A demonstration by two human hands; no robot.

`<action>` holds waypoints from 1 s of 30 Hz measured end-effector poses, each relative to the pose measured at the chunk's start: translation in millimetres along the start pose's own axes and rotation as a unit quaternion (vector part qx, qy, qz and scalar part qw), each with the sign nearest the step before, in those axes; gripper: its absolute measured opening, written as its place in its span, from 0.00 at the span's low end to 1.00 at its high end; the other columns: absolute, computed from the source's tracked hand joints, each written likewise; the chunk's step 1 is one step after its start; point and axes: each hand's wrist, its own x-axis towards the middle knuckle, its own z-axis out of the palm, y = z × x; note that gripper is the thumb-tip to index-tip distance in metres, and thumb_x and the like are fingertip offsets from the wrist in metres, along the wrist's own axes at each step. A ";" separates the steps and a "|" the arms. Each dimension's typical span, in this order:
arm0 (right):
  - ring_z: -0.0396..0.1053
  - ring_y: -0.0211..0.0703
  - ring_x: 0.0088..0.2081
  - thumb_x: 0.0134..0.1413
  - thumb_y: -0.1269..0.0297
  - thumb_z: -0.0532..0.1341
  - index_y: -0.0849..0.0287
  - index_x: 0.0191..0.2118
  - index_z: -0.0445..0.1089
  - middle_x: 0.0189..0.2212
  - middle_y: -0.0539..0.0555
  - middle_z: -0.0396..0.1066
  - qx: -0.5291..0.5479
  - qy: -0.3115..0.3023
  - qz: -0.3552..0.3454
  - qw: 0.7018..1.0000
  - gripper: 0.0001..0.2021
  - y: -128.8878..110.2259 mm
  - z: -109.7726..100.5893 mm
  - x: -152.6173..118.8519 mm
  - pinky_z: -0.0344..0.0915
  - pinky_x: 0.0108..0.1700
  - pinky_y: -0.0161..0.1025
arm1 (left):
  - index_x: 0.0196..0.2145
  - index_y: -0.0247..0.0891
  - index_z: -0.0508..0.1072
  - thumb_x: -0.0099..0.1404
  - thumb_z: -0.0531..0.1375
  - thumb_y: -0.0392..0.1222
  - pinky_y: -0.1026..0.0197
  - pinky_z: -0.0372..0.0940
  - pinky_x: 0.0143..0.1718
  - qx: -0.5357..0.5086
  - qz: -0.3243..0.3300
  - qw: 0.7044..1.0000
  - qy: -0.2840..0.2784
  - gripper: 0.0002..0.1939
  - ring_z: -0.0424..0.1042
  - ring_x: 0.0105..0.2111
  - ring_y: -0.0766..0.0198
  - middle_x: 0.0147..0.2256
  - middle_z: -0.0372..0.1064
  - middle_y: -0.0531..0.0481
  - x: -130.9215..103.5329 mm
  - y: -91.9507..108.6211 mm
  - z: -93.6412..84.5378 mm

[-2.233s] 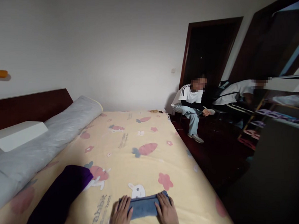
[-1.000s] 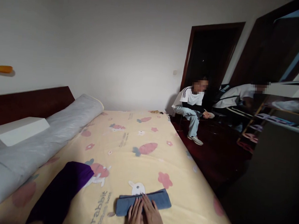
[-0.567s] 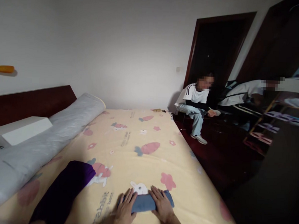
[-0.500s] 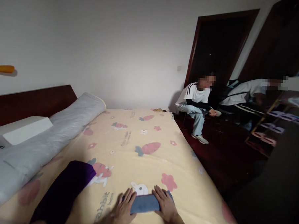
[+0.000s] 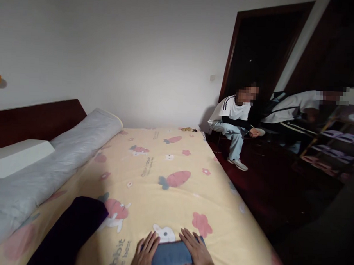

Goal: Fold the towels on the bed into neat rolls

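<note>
A blue folded cloth (image 5: 172, 254) lies on the bed near its front edge, a long narrow bundle set crosswise. My left hand (image 5: 146, 252) rests flat on its left end, fingers stretched forward. Over the right end lies my right hand (image 5: 197, 250), its fingers straight and slightly spread. Both thumbs are at the cloth's near side, partly out of sight. To the left of my hands is a dark purple cloth (image 5: 68, 231), laid out long on the sheet.
The bed (image 5: 150, 209) has a yellow sheet with rabbit and carrot prints. A grey bedding roll (image 5: 73, 155) and a white box (image 5: 20, 157) lie by the headboard (image 5: 48, 119). Beyond the right edge, a person (image 5: 232, 111) sits, and another person (image 5: 295, 108) bends near a shoe rack (image 5: 330, 145).
The view has shifted slightly, so the bed and cloths appear a little lower. My hands stay on the ends of the blue cloth.
</note>
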 end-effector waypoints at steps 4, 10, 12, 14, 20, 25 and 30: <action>0.46 0.64 0.68 0.50 0.42 0.57 0.51 0.70 0.40 0.69 0.62 0.42 0.010 -0.013 0.006 1.000 0.45 -0.2 -2.7 2.5 0.44 0.64 0.63 | 0.68 0.55 0.35 0.55 0.61 0.56 0.49 0.40 0.67 0.027 0.001 1.000 0.011 0.51 0.42 0.69 0.52 0.70 0.34 0.56 1.3 -0.9 1.2; 0.43 0.64 0.68 0.52 0.38 0.56 0.52 0.70 0.40 0.69 0.63 0.41 0.008 -0.007 0.016 1.000 0.45 -17.8 -19.5 5.5 0.43 0.65 0.64 | 0.68 0.54 0.37 0.59 0.59 0.52 0.49 0.42 0.67 0.073 -0.024 0.995 0.060 0.46 0.41 0.69 0.53 0.70 0.36 0.56 -8.5 18.7 -13.0; 0.43 0.63 0.68 0.52 0.38 0.56 0.52 0.70 0.39 0.69 0.62 0.40 0.010 0.001 0.008 1.000 0.46 -21.1 -25.8 0.6 0.43 0.65 0.63 | 0.68 0.55 0.39 0.60 0.58 0.52 0.48 0.42 0.67 0.074 -0.034 0.995 0.059 0.44 0.41 0.69 0.53 0.70 0.37 0.56 -16.1 21.8 -17.3; 0.44 0.61 0.68 0.54 0.38 0.55 0.52 0.70 0.38 0.69 0.61 0.40 0.009 0.021 0.009 1.000 0.44 -18.9 -30.8 -9.8 0.44 0.65 0.61 | 0.67 0.54 0.40 0.61 0.57 0.51 0.46 0.42 0.67 0.067 -0.050 0.995 0.055 0.42 0.42 0.69 0.53 0.70 0.38 0.56 -25.6 20.1 -19.4; 0.46 0.57 0.68 0.58 0.50 0.53 0.54 0.69 0.47 0.69 0.59 0.44 -0.011 0.020 0.081 0.996 0.35 -4.3 -41.2 -41.9 0.46 0.66 0.57 | 0.67 0.52 0.44 0.60 0.55 0.45 0.41 0.42 0.67 0.044 -0.105 0.993 0.043 0.40 0.44 0.69 0.51 0.69 0.41 0.54 -43.2 1.2 -11.3; 0.49 0.59 0.67 0.46 0.65 0.55 0.60 0.66 0.57 0.66 0.63 0.52 -0.034 -0.021 0.138 0.990 0.37 -32.6 -65.4 -29.6 0.42 0.66 0.62 | 0.65 0.49 0.55 0.58 0.56 0.43 0.36 0.38 0.67 0.096 -0.119 0.983 0.101 0.37 0.43 0.69 0.48 0.69 0.45 0.50 -29.5 11.2 -1.2; 0.70 0.59 0.52 0.41 0.65 0.56 0.60 0.55 0.70 0.50 0.64 0.74 -0.026 0.008 0.140 0.990 0.30 -57.1 -110.5 -16.3 0.60 0.56 0.53 | 0.60 0.45 0.65 0.58 0.54 0.40 0.36 0.39 0.66 0.086 -0.169 0.975 0.115 0.31 0.55 0.65 0.47 0.63 0.61 0.44 -22.3 40.9 -18.3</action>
